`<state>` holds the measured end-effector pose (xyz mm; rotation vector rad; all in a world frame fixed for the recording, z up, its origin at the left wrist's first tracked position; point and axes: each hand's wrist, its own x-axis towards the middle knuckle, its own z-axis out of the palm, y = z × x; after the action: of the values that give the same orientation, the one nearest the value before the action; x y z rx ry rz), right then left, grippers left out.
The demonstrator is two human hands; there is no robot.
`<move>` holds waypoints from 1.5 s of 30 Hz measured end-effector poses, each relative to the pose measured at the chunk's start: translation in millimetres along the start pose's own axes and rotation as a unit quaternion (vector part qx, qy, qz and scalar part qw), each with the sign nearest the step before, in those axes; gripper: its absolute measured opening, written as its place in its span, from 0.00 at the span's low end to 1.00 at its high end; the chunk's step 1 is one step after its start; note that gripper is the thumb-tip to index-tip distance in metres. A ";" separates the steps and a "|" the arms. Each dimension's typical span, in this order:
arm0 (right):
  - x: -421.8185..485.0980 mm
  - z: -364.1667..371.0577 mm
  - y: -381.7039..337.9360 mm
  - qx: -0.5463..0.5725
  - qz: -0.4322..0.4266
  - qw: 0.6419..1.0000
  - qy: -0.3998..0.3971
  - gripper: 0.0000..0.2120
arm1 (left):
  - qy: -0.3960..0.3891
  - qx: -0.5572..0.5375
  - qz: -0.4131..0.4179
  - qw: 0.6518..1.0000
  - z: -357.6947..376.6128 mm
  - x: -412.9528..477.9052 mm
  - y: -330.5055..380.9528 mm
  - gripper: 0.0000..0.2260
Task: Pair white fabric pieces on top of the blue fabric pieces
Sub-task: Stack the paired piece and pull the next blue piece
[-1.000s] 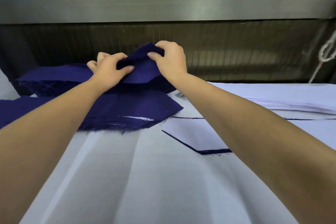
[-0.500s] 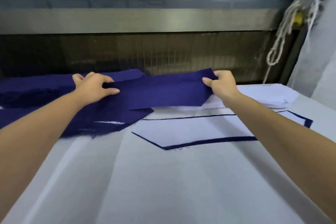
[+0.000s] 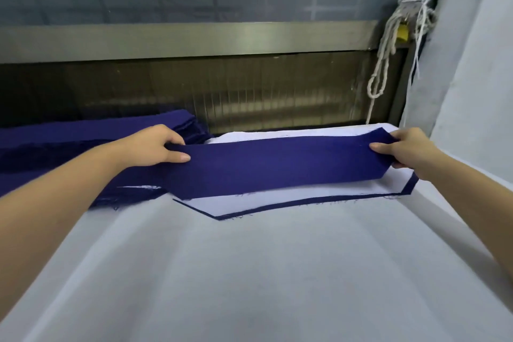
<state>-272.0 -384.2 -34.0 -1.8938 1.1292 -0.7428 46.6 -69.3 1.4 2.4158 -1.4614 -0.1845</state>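
On the white table cover (image 3: pixel 249 272) lies a white piece (image 3: pixel 249 203) on a blue piece (image 3: pixel 411 183) whose edge shows around it, and just above them the left hand (image 3: pixel 158 147) and right hand (image 3: pixel 408 150) each pinch one end of a long blue fabric piece (image 3: pixel 277 166), with the blue pile (image 3: pixel 55 147) and white stack (image 3: pixel 277 134) behind.

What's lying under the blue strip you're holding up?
Under the blue strip, held by left hand and right hand, lies a white piece on a blue piece whose edge shows along the near side. The strip hides their middle and far edge.
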 end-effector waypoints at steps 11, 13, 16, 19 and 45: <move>8.5 -19.8 30.6 -0.041 0.023 0.999 0.015 0.13 | -0.099 -0.140 -0.042 0.984 14.5 -13.3 25.9 0.07; 8.6 -19.1 32.2 -0.075 0.006 0.997 0.017 0.09 | -0.107 -0.151 -0.047 0.982 19.1 -15.6 24.9 0.07; 7.7 -18.0 33.3 -0.105 -0.014 0.994 0.016 0.06 | -0.113 -0.159 -0.060 0.979 24.7 -18.8 24.2 0.09; 7.1 -15.3 33.4 -0.142 -0.032 0.989 0.012 0.05 | -0.121 -0.184 -0.077 0.972 24.8 -19.1 22.8 0.09; 12.9 -23.5 44.1 -0.248 -0.047 0.966 0.060 0.07 | -0.062 -0.104 -0.061 0.991 50.3 -20.9 26.9 0.11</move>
<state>-304.1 -416.3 -58.5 -2.3571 1.4076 -0.6753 0.6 -72.4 -38.2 2.3595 -1.2726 -0.4990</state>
